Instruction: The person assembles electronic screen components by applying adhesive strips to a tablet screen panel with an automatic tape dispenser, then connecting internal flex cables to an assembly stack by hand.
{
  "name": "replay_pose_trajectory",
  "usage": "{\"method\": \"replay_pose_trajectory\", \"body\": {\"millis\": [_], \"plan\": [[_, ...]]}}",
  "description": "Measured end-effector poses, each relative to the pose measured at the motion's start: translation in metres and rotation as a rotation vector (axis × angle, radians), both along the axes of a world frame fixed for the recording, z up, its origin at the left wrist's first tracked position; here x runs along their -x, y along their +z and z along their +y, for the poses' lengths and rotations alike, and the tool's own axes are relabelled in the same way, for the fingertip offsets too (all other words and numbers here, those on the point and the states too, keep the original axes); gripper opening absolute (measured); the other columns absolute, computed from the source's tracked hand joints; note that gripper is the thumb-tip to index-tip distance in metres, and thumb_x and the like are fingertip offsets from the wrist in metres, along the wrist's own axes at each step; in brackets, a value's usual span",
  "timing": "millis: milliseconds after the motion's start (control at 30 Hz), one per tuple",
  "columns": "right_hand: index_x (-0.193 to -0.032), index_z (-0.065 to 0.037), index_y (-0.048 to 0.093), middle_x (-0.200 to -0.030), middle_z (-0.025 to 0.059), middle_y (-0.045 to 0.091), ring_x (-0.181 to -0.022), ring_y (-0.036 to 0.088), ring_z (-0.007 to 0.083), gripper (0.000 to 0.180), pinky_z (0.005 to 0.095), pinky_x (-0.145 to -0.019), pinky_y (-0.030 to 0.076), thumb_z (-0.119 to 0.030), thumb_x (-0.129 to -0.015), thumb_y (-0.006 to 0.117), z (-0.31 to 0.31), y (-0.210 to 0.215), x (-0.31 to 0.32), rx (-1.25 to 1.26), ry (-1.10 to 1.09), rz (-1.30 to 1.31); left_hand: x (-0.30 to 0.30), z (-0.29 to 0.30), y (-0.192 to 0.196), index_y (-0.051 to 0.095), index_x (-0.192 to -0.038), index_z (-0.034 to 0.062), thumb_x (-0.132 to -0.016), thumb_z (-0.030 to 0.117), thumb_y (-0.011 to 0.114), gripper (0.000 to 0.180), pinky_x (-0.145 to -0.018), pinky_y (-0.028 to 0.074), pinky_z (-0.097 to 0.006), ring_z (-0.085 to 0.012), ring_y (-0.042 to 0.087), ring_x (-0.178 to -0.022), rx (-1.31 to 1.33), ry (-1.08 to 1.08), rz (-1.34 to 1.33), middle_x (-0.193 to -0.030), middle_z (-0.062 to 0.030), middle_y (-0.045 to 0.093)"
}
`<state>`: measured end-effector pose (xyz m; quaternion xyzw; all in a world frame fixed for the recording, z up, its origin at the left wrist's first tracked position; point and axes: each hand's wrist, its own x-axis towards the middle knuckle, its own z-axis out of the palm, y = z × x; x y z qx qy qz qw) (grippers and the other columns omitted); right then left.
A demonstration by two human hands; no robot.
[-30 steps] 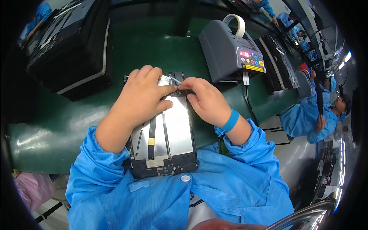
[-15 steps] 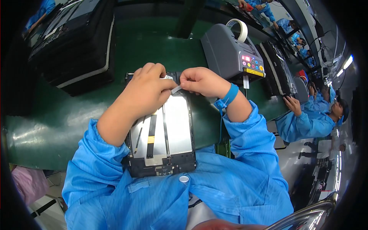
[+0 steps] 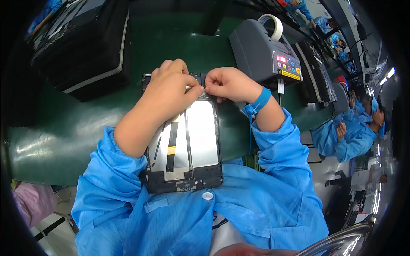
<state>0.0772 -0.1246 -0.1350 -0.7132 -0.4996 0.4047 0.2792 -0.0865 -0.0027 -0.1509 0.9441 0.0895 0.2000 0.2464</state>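
An opened tablet [image 3: 203,138] lies on the bench with its near end at my blue smock. It shows a silver inner plate, a black frame and dark flat cables, one with a yellow patch. My left hand [image 3: 173,87] reaches over its far end, thumb and fingers closed in a pinch. From the right, my right hand [image 3: 230,85] meets it there, also pinching, with a blue strap on the wrist. Between the two sets of fingertips is a short whitish tape strip [image 3: 202,94], mostly covered by the fingers, at the tablet's far right corner.
A grey tape dispenser [image 3: 260,51] with a tape roll stands beyond my right hand, white strips hanging from its front. Stacks of black padded trays [image 3: 92,55] rise at the far left, with more trays [image 3: 315,74] right of the dispenser. A co-worker [image 3: 346,136] sits at right.
The fingertips of both hands have come closer together at the tablet's far edge, and less of the tape strip shows. The co-worker's hand at right has drawn back from the trays.
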Motion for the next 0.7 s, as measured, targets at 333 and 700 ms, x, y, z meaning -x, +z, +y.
{"method": "replay_pose_trajectory", "body": {"millis": [333,700], "plan": [[-0.080,-0.003,0.060,-0.064,0.0026,0.059,-0.055,0.060,0.0108,0.013,0.0242,-0.049,0.044,-0.015,-0.082,0.062,0.0008,-0.0024,0.0019,-0.007,-0.076,0.002,-0.0029,0.0002,-0.0014,0.075,-0.079,0.0132,-0.068,0.021,0.074,0.013,-0.086,0.040,-0.036,-0.0237,0.048,-0.097,0.038,0.049,0.018,-0.089,-0.0054,0.052],[-0.079,-0.002,0.059,-0.063,0.0035,0.058,-0.054,0.060,0.0118,0.015,0.0254,-0.047,0.044,-0.016,-0.081,0.063,0.0065,0.0020,0.0069,0.013,-0.090,-0.050,-0.0003,0.0008,0.0025,0.076,-0.081,0.0135,-0.069,0.022,0.074,0.014,-0.086,0.039,-0.036,-0.0232,0.048,-0.097,0.043,0.052,0.014,-0.088,-0.0048,0.052]]}}
